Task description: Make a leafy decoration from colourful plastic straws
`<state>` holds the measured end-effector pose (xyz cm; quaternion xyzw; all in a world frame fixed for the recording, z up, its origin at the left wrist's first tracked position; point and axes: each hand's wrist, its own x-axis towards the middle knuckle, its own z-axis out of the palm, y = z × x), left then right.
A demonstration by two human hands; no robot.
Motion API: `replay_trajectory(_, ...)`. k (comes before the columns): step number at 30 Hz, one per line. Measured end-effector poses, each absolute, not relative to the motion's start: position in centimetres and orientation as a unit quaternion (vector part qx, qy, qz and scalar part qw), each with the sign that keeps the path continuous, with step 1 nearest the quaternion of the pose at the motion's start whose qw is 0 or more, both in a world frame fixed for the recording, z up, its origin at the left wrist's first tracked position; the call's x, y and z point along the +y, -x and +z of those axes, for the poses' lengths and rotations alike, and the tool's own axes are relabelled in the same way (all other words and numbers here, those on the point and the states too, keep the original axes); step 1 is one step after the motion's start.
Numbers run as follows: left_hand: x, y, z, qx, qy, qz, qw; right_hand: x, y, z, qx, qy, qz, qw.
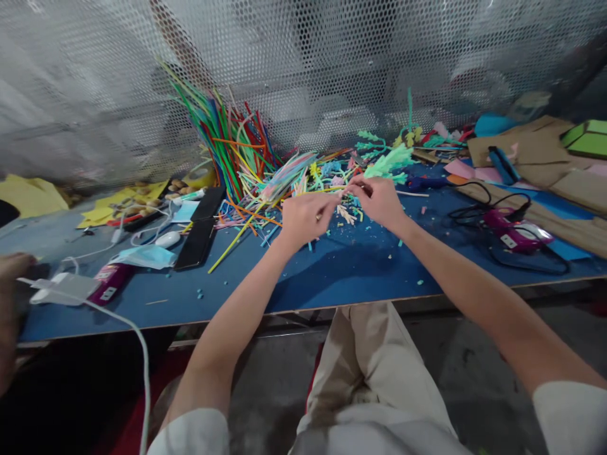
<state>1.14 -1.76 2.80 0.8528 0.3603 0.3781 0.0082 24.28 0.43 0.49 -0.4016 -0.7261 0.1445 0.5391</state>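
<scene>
Pipe cleaners (288,177) lay heaped toward twelve o'clock, just beyond the left hand (307,221). The right hand (378,201) sat at two. Both hands' fingers curled inward; whether they pinched one could not be told. Such crowding could have snagged a finger, or hidden a dropped piece.

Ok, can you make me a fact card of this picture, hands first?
Left hand: fingers pinched, close to the right hand; what's held is too small to tell
Right hand: fingers pinched, in front of a light-green fuzzy leafy sprig
Table: flat blue tabletop, scattered with tiny coloured bits
Back: grey metal screen with holes; long, thin, multicoloured stems in front
Left side: pale-blue face mask, flat black rectangular slab
Right side: shiny purple box, thin black cable
Other person: forearm at left edge
</scene>
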Motion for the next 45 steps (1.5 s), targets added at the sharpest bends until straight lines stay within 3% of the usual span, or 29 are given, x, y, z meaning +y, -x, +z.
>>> replay_trajectory(6, -1.5, -3.4, 0.1, 0.414, -0.876, 0.243, -0.041, 0.4, -24.2, 0.3, -0.653, 0.391, 0.218, 0.611)
replay_trajectory(10, 0.9, -1.6, 0.7, 0.479, -0.824, 0.3, 0.029, 0.2, -24.3, 0.4, -0.699, 0.334, 0.322, 0.545)
replay_trajectory(14, 1.3, 0.4, 2.8, 0.414, -0.817, 0.387, 0.11, 0.2, -24.5, 0.6, -0.782, 0.36, 0.204, 0.466)
replay_trajectory(18, -0.9, -0.6, 2.9, 0.354, -0.858, 0.363, 0.08, 0.3, -24.5, 0.5, -0.725, 0.419, 0.105, 0.536)
replay_trajectory(22, -1.6, -2.6, 1.0, 0.357, -0.905, 0.232, 0.013, 0.3, -24.3, 0.1, -0.666, 0.39, 0.193, 0.606)
replay_trajectory(26, 0.7, -1.7, 0.8, 0.46, -0.851, 0.252, 0.03, 0.4, -24.7, 0.0, -0.692, 0.344, 0.29, 0.565)
replay_trajectory(31, 1.1, 0.4, 2.9, 0.434, -0.809, 0.381, 0.111, 0.5, -25.0, 0.5, -0.794, 0.386, 0.16, 0.441)
replay_trajectory(34, -0.7, -0.5, 3.1, 0.387, -0.841, 0.367, 0.088, 0.4, -24.8, 0.5, -0.75, 0.425, 0.098, 0.497)
replay_trajectory(37, -1.6, -1.9, 1.9, 0.335, -0.903, 0.267, 0.043, 0.5, -24.6, 0.0, -0.689, 0.423, 0.135, 0.573)
replay_trajectory(40, -0.8, -2.3, 0.7, 0.392, -0.897, 0.206, 0.007, 0.6, -24.6, -0.4, -0.666, 0.385, 0.208, 0.603)
replay_trajectory(43, 0.7, -1.2, 0.6, 0.465, -0.843, 0.27, 0.012, 0.7, -25.0, -0.4, -0.692, 0.341, 0.267, 0.578)
replay_trajectory(45, 1.2, -0.3, 0.9, 0.481, -0.801, 0.355, 0.005, 0.8, -25.3, -0.3, -0.722, 0.346, 0.243, 0.548)
